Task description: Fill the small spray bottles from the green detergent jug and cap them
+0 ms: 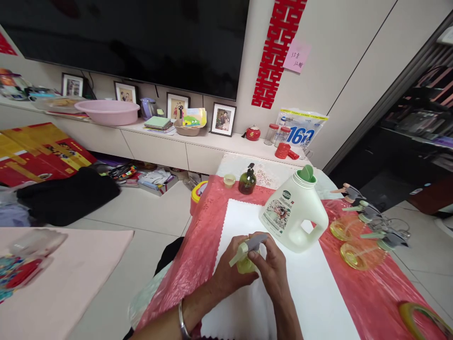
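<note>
A spray bottle (245, 265) with yellowish liquid and a grey and pale green trigger head stands between my hands over the white sheet (307, 283). My left hand (231, 269) is wrapped round the bottle's body, which it partly hides. The fingers of my right hand (272, 264) close on the spray head at the top. Just beyond them is a large pale green detergent jug (295, 212) with its neck uncapped and a green scoop-like piece (307, 173) in the mouth. Behind the jug's left side stands a dark green pump bottle (247, 182), with a small cup (229, 180) beside it.
Several spray bottles (364, 255) with yellow liquid stand on the red plastic cover (191, 255) at the right. A roll of tape (424, 318) lies at the near right. Jars and a white bag (300, 125) are on the cabinet; a pink table (88, 278) is at left.
</note>
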Demonstrator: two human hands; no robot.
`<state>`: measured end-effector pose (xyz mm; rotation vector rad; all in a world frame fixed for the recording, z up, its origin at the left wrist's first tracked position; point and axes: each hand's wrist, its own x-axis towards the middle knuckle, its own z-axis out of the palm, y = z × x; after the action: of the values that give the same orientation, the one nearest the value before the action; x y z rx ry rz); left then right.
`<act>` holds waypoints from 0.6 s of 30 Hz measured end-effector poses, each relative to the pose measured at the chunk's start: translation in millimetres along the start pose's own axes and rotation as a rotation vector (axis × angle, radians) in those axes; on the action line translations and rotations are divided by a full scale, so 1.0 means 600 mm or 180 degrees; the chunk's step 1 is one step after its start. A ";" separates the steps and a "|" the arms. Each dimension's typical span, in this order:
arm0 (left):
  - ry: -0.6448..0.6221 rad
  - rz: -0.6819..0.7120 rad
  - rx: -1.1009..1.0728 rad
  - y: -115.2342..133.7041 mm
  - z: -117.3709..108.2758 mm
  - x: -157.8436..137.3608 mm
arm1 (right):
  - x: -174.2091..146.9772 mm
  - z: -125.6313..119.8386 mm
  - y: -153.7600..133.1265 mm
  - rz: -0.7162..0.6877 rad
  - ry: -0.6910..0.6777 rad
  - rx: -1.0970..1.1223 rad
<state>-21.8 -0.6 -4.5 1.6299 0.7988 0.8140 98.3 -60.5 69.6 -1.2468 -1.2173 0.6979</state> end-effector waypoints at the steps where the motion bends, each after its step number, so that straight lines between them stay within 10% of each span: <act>1: 0.0037 0.0014 -0.0095 -0.003 -0.001 -0.001 | 0.003 -0.004 0.003 -0.0033 -0.0100 0.0051; 8: -0.0117 0.0206 -0.0220 0.010 -0.014 0.003 | 0.016 -0.017 0.012 -0.0216 -0.0496 0.0218; 18: 0.0122 0.0400 0.0221 0.019 -0.005 0.004 | -0.009 0.027 0.040 0.0243 0.0615 0.0641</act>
<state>-21.8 0.6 7.5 1.7444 0.7647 0.9173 86.2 -54.6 43.4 -1.1678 -0.9221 0.7195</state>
